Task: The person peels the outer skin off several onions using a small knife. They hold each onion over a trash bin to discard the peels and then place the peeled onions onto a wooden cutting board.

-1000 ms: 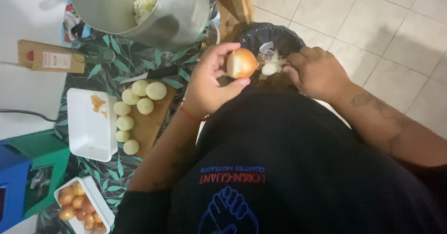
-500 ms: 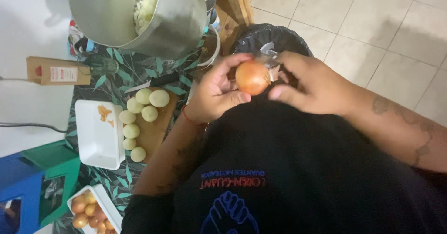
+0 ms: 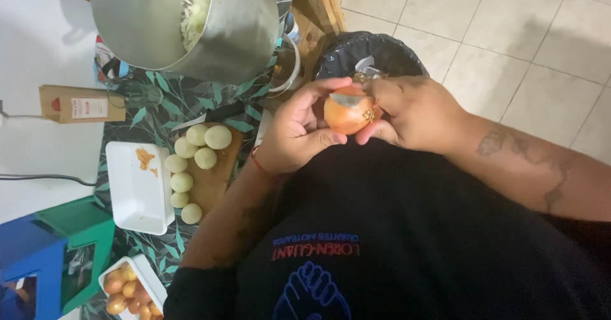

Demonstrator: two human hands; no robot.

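The onion [image 3: 347, 113] sits between both hands: left hand [image 3: 296, 132] cups it from its left, right hand [image 3: 414, 113] closes fingers over its top, seemingly pinching skin.

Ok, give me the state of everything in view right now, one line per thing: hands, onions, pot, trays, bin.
left hand: cupping the unpeeled onion
right hand: fingers on the onion's top
unpeeled onion: skin on, held over the bin
bin: open, black liner
peeled onions: seven, bare, on the wooden board
wooden board: flat on the table
metal pot: holds chopped white pieces
white tray: nearly bare, orange scraps
tray of unpeeled onions: partly filled
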